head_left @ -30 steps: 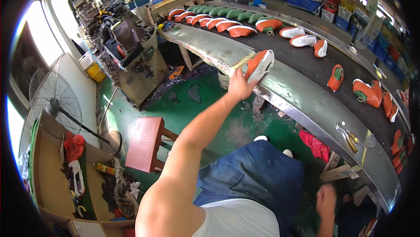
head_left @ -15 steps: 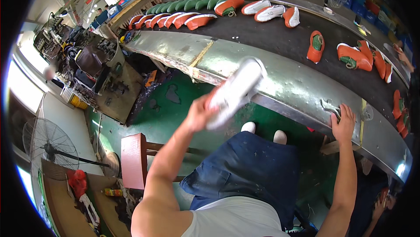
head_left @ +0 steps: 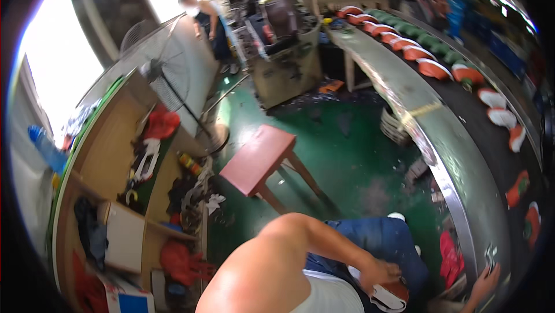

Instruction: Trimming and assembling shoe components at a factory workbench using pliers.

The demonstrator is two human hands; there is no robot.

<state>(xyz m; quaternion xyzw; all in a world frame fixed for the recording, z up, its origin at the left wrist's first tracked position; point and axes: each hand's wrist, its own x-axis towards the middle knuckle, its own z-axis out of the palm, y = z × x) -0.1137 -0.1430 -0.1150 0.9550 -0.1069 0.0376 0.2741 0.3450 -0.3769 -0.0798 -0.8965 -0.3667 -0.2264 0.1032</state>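
Note:
Low by my lap, my left hand (head_left: 377, 272) is closed on a shoe (head_left: 391, 299) with a white edge and a reddish-brown upper. Part of that shoe is hidden under my fingers. Over at the lower right, my right hand (head_left: 485, 285) is at the edge of the metal-topped bench (head_left: 462, 165). Its fingers are around the lower end of a small pair of metal pincers (head_left: 491, 257), whose shiny jaws point away from me. Along the dark belt (head_left: 483, 131) beyond the bench lie orange-and-white shoes (head_left: 433, 69) and green ones (head_left: 429, 41).
A red-topped stool (head_left: 260, 160) stands left of me. Beyond it are an open wooden shelf (head_left: 110, 145) with cloths and odds and ends, a standing fan (head_left: 156, 70) and a machine (head_left: 286, 64). Another person (head_left: 214, 30) stands by the windows. A woven basket (head_left: 395, 128) sits under the bench.
My view has swung left, bringing the stool and shelf closer to the middle. My left hand has brought the shoe down from above the bench edge to my lap. My right hand stays by the pincers.

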